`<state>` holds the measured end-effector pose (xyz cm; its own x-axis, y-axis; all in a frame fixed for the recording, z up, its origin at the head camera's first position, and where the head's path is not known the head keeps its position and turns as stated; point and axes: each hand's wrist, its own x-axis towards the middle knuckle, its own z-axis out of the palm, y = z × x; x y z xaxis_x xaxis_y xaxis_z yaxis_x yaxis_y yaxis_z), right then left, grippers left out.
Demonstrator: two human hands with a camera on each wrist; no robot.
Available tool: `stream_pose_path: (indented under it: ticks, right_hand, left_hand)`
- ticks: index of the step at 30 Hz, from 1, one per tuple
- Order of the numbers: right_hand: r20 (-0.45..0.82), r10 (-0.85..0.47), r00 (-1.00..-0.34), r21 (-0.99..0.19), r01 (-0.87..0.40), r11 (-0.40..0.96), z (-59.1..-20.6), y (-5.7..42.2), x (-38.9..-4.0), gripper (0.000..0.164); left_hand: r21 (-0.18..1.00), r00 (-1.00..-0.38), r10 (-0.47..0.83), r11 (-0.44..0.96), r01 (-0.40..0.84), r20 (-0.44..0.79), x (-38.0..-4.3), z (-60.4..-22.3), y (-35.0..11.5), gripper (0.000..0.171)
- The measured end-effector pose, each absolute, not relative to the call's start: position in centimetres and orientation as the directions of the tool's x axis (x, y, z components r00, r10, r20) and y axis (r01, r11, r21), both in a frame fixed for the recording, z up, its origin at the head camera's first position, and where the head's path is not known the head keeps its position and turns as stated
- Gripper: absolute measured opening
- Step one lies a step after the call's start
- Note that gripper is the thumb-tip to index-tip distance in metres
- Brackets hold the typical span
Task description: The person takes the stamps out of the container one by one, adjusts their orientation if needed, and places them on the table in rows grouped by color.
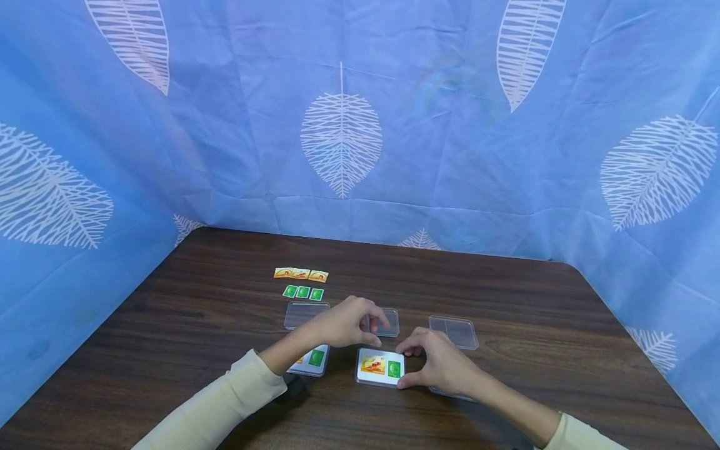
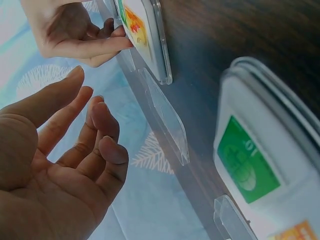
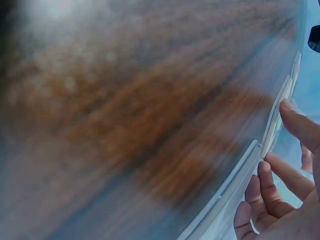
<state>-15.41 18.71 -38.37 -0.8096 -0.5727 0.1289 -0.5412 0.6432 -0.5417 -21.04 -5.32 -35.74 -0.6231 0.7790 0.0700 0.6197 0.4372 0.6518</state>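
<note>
A clear plastic case [image 1: 379,381] with a white insert lies on the table, showing an orange stamp [image 1: 372,365] and a green stamp [image 1: 394,369]. My right hand [image 1: 444,364] holds this case at its right end, thumb at the near corner and index finger at the far one. Just left of it, my left hand [image 1: 345,323] hovers over the table with loosely bent fingers and nothing in them. A second filled case [image 1: 313,367] lies partly hidden under my left forearm; its green stamp [image 2: 247,160] shows in the left wrist view.
Behind the cases lie clear lids: a left lid [image 1: 306,314], a middle one [image 1: 389,323] partly behind my left hand, and a right one [image 1: 454,331]. Loose green stamps [image 1: 303,292] and orange stamps [image 1: 300,274] form rows farther back. Another case [image 1: 452,394] is mostly hidden under my right hand.
</note>
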Motion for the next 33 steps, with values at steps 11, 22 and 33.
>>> stream_pose_path:
  ticks: [11, 22, 33]
  right_hand:
    - [0.074, -0.561, -0.825, -0.559, -0.500, 0.662, -38.4, 18.8, -15.7, 0.047]
    - [0.081, -0.546, -0.834, -0.541, -0.497, 0.679, -38.4, 18.7, -15.6, 0.046]
    - [0.077, -0.541, -0.837, -0.538, -0.492, 0.684, -38.4, 18.6, -15.6, 0.047]
  left_hand:
    - [0.651, -0.614, 0.788, 0.441, 0.618, 0.050, -21.1, -36.2, -5.2, 0.018]
    - [0.609, -0.604, 0.797, 0.484, 0.629, -0.009, -21.1, -36.6, -5.0, 0.011]
    - [0.611, -0.629, 0.776, 0.524, 0.594, -0.054, -20.8, -37.0, -4.8, 0.010]
